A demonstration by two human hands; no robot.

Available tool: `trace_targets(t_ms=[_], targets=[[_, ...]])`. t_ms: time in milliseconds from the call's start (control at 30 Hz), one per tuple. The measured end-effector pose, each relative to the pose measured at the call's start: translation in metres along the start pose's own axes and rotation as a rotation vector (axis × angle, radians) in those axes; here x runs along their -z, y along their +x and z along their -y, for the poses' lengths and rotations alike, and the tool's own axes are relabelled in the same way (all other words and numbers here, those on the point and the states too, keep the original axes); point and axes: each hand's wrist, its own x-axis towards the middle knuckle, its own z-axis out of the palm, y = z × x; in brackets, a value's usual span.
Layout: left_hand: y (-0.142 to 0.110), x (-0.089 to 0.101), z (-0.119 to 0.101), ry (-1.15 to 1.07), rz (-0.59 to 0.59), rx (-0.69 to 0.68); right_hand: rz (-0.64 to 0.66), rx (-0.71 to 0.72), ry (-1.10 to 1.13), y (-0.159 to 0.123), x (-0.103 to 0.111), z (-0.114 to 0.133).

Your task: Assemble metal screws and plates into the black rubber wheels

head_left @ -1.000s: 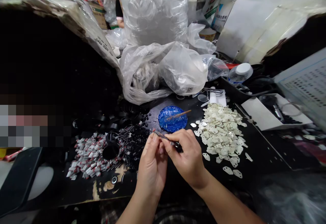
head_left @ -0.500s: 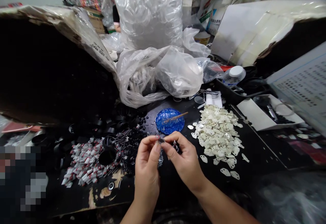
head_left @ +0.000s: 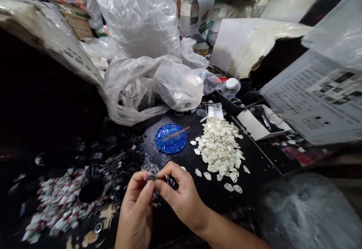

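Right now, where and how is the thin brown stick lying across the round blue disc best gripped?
Pinch the thin brown stick near its right end, probably coming from the right: it slants, and that end juts past the edge of the round blue disc, which should leave room to grip. Its left end lies within the disc.

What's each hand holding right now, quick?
Left hand: closed, pinching a small part with a reddish end.
Right hand: closed around a dark object, fingertips at that same part.
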Motion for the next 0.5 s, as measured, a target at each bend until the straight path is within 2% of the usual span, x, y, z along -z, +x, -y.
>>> trace_targets(t_ms=[200,367,500], targets=[[-0.015,0.019,0.011,-0.058,-0.078,0.108,0.03,0.313,-0.276,-0.02,-0.009,-0.019],[-0.011,0.018,0.012,-0.125,-0.121,0.12,0.04,0.417,-0.392,-0.015,-0.008,-0.023],[-0.008,0.017,0.011,-0.123,-0.079,0.155,0.088,0.504,-0.427,-0.011,-0.004,-0.028]])
